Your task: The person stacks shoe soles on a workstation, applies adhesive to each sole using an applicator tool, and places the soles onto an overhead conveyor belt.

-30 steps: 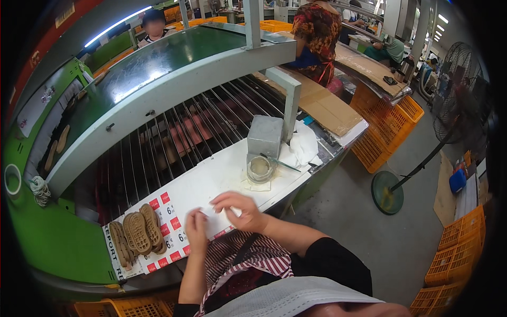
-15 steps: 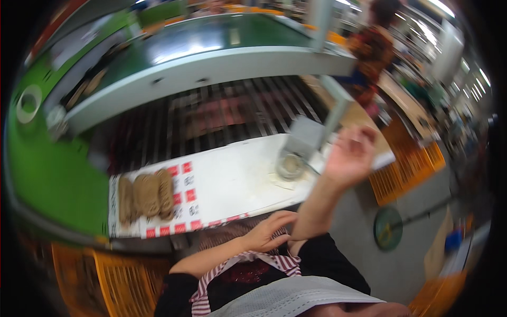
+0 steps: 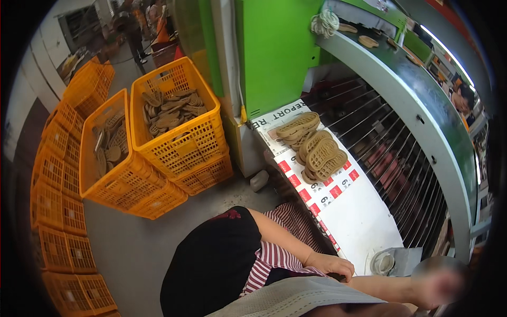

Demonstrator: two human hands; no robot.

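Observation:
My left hand [image 3: 331, 265] is in front of my body, beside my right forearm and near the white board's front edge. Its fingers are loosely bent and nothing shows in them. At the lower right my right hand [image 3: 442, 285] is smeared, so its fingers cannot be read. Between my hands and the rails is a round clear pot [image 3: 383, 262] with pale content, against a grey metal box [image 3: 405, 260]. Farther along the board, brown shoe soles [image 3: 323, 157] lie in a small pile, with another group of soles [image 3: 297, 128] behind it.
The printed white board [image 3: 364, 224] borders dark metal rails [image 3: 393, 153] under a pale curved beam [image 3: 417, 100]. More soles [image 3: 368, 41] lie on the green belt beyond. To the left are orange crates [image 3: 182, 150] full of soles, stacked crates [image 3: 58, 206] and a green machine panel [image 3: 274, 58].
The view has swung left, bringing the orange crates of soles into sight. My right hand now appears at the lower right, and my left hand stays close to my right arm.

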